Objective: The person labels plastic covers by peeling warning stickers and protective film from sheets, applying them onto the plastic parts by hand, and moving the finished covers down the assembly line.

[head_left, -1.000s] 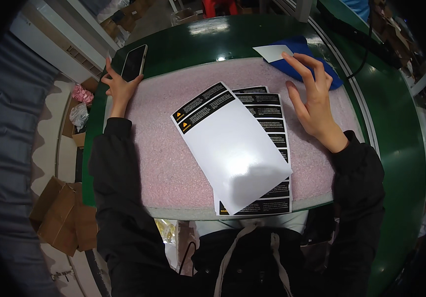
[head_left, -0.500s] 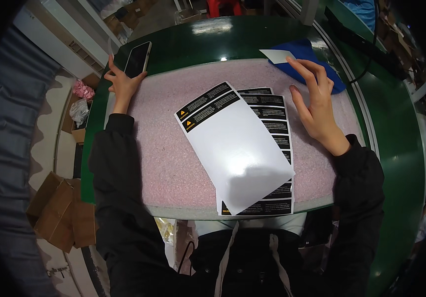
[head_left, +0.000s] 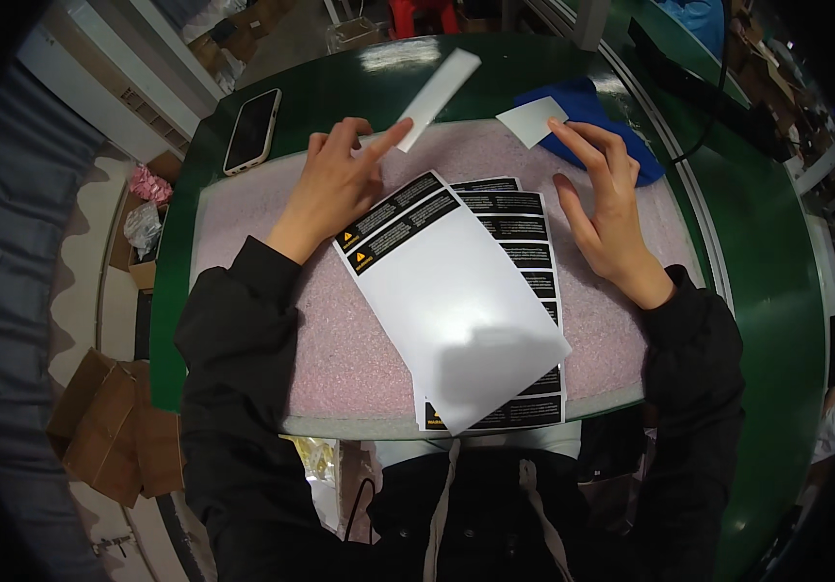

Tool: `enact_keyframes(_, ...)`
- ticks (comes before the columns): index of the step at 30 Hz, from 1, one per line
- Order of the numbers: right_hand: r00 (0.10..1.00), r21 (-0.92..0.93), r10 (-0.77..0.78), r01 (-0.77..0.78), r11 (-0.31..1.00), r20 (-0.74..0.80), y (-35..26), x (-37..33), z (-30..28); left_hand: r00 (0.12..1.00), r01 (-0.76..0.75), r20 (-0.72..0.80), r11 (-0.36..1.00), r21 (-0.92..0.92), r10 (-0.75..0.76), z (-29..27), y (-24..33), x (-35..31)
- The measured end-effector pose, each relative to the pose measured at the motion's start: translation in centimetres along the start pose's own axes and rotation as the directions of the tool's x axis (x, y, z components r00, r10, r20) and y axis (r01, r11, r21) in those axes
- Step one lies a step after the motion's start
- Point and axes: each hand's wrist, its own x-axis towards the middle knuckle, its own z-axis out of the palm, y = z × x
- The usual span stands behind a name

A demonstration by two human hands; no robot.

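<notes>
My left hand (head_left: pixel 332 186) is raised over the left part of the pink foam mat, its index finger stretched out. A long white strip (head_left: pixel 442 97) meets that fingertip and slants up and away from it; whether it sticks there or is pinched, I cannot tell. At the right, my right hand (head_left: pixel 606 199) has its thumb apart from its fingers. A small white card (head_left: pixel 532 121) hangs at the right index fingertip, in front of a blue cloth (head_left: pixel 587 112). Between the hands lies a white label sheet (head_left: pixel 456 301) with two black warning labels left along its top, over sheets of black labels (head_left: pixel 524 228).
The pink foam mat (head_left: pixel 262 281) covers the middle of the green table (head_left: pixel 340 87). A phone (head_left: pixel 252 131) lies at its far left. Cardboard boxes (head_left: pixel 112 427) stand on the floor at left. A metal rail (head_left: pixel 699 233) runs along the right.
My left hand has left the phone's side and come right, toward the sheet, with the white strip. The white card at my right fingertip has turned and shows more of its face.
</notes>
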Motion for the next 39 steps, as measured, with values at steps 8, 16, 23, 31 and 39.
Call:
enact_keyframes(8,1.000,0.030,-0.006,0.006,1.000,-0.009,0.0,0.1,0.3,0.992,-0.001,0.125,1.000,-0.023,0.004,-0.7,-0.6,0.0)
enact_keyframes(16,1.000,0.020,0.007,-0.008,1.000,0.021,-0.1,0.1,0.3,0.987,-0.004,0.160,0.999,-0.038,0.011,-0.7,-0.7,-0.2)
enact_keyframes(23,0.999,0.019,0.029,-0.030,0.999,0.035,-0.3,0.2,0.1,0.978,0.006,0.210,0.994,-0.107,0.017,-0.5,-0.9,-0.3)
enact_keyframes(31,1.000,0.019,0.013,-0.013,1.000,-0.026,-0.2,0.0,0.0,0.971,0.096,0.229,0.987,-0.128,-0.065,-0.5,-0.6,-0.4)
enact_keyframes(39,0.997,0.035,0.001,0.001,0.999,-0.078,0.3,-0.4,0.6,0.957,0.176,0.261,0.966,-0.188,-0.124,0.1,-0.4,-0.5)
